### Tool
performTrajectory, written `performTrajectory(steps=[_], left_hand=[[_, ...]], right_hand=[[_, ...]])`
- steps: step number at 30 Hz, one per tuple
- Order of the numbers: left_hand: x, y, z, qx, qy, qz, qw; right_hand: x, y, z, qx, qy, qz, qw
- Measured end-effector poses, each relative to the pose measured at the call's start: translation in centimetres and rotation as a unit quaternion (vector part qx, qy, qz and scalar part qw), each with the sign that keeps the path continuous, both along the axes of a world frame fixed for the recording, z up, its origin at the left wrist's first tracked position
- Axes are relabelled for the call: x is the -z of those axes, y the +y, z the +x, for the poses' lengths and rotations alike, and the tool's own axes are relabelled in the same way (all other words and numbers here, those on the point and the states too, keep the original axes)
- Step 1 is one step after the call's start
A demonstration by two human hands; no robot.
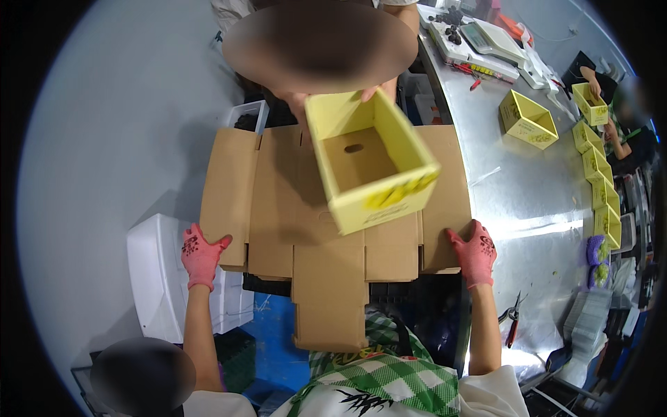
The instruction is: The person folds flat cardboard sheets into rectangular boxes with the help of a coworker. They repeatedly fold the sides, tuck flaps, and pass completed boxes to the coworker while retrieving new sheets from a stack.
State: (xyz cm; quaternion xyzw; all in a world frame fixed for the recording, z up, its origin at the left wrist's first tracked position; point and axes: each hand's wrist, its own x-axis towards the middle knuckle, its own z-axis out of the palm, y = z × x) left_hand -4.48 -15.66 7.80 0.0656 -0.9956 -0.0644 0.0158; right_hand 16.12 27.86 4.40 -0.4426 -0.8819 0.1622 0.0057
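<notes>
A stack of brown flattened cardboard boxes (274,208) lies in front of me, with a long flap (330,320) pointing toward my body. My left hand (201,256), in a pink glove, grips the left edge of the cardboard, thumb on top. At the opposite edge my right hand (476,254), gloved alike, holds on in the same way. Across from me another person's bare hands hold a yellow box (382,205) with an open top, tilted above the cardboard. Its brown bottom has an oval hole. Part of the cardboard is hidden beneath this box.
To the right runs a metal table (517,222) with a yellow box (529,119), red-handled snips (513,326) and a scale (493,42). More yellow boxes (597,167) line its far side, where another person works. A white bin (156,271) stands at the left.
</notes>
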Motion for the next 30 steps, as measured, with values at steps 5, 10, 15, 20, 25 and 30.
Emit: performTrajectory(steps=[5, 10, 15, 20, 25, 30], left_hand=[[0.1, 0.3, 1.6, 0.137, 0.074, 0.007, 0.988], [3.1, 5.2, 4.9, 0.289, -0.112, 0.125, 0.942], [5.5, 7.2, 3.3, 0.196, 0.051, 0.008, 0.979], [5.1, 5.4, 0.5, 0.035, -0.123, 0.106, 0.986], [4.2, 4.4, -1.5, -0.014, -0.209, 0.346, 0.914], [2.7, 5.2, -2.3, -0.003, -0.264, 0.408, 0.874]], right_hand=[[-0.9, -2.0, -0.6, -0.035, 0.078, 0.056, 0.995], [-2.2, -6.6, -1.9, -0.234, 0.256, -0.064, 0.936], [0.6, -9.4, -3.7, -0.355, 0.045, -0.034, 0.933], [2.9, -9.8, -2.6, -0.095, 0.201, -0.071, 0.972], [0.7, -7.6, -4.5, 0.006, 0.264, -0.475, 0.84], [0.4, -5.4, -6.3, -0.064, 0.225, -0.459, 0.857]])
